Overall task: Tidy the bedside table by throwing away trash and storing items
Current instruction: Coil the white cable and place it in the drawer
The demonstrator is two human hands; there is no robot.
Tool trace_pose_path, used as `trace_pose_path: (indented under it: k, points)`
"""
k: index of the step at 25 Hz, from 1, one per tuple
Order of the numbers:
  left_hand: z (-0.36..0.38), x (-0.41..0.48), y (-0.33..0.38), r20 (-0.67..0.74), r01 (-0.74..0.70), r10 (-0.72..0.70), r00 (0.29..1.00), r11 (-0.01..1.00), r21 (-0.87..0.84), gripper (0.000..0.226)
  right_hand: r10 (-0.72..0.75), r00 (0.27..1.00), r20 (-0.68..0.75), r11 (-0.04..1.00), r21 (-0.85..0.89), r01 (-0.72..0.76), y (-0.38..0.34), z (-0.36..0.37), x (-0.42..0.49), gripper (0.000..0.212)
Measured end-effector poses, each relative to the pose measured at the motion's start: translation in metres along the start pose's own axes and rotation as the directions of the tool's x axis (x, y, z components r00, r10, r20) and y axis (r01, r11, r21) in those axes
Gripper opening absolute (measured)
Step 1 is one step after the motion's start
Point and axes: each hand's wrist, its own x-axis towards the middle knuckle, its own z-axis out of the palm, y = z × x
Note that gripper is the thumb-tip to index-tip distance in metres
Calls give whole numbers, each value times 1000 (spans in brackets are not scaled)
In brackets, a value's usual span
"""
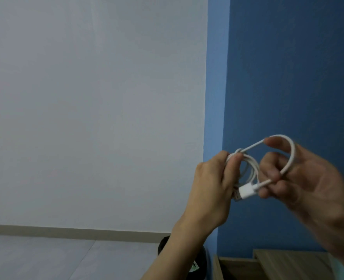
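A white charging cable [252, 168] is held up in front of the blue wall, most of it wound into a small coil. My left hand [211, 184] grips the coil between thumb and fingers. My right hand [308, 178] pinches the free end just behind its white plug [246, 191], and a loose loop of cable arcs over the right hand's fingers. Both hands are raised well above the furniture.
The wooden bedside table [288, 261] shows at the bottom right, against the blue wall. A dark bin [199, 263] stands on the floor behind my left forearm. A pale wall and grey floor fill the left side.
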Motion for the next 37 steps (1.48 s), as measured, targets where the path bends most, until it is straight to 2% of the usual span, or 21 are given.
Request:
trace_pose_path:
  k: [3, 5, 8, 12, 13, 15, 17, 19, 21, 24, 34, 37]
  points:
    - [1, 1, 3, 5, 30, -30, 1000, 999, -32, 46, -194, 972, -131, 949, -276, 152, 3, 1, -1, 39]
    - [2, 1, 2, 15, 13, -13, 1000, 1000, 7, 42, -294, 930, -221, 896, -402, 187, 10, 2, -3, 28]
    - [4, -1, 1, 1, -39, 39, 999, 996, 85, 35, -373, 899, -230, 790, -587, 178, 14, 5, -5, 27]
    - [7, -3, 1, 21, -60, 59, 998, 996, 61, 35, -338, 921, -195, 600, -799, 50, 22, -1, 2, 32]
    - [8, -3, 1, 30, -64, 63, 998, 997, 37, 34, -287, 928, -240, 645, -764, 2, 24, -1, 2, 34]
    - [8, -3, 1, 47, -82, 81, 996, 997, 9, 30, -145, 935, -325, 849, -526, -50, 29, -1, 3, 42]
    - [8, -4, 2, 65, -96, 96, 993, 995, -4, 26, -23, 944, -330, 958, -276, -74, 34, 0, 5, 26]
    - [8, -4, 1, 64, -93, 93, 994, 996, -7, 23, -52, 932, -359, 949, -308, -65, 39, 2, 3, 19]
    - [9, -4, 0, 47, -67, 68, 997, 997, -24, 22, -204, 891, -404, 890, -456, -3, 38, 7, 1, 20]
    - [9, -2, -3, 6, -35, 36, 999, 999, -34, 25, -312, 848, -428, 893, -436, 108, 38, 15, -6, 18]
    - [9, -3, -1, 9, -12, 13, 1000, 987, -161, 29, -260, 820, -509, 932, -354, 76, 47, 19, 1, 15]
    - [12, -6, -2, 40, -25, 28, 999, 997, -71, 28, -185, 839, -511, 925, -380, -27, 52, 16, 5, 23]
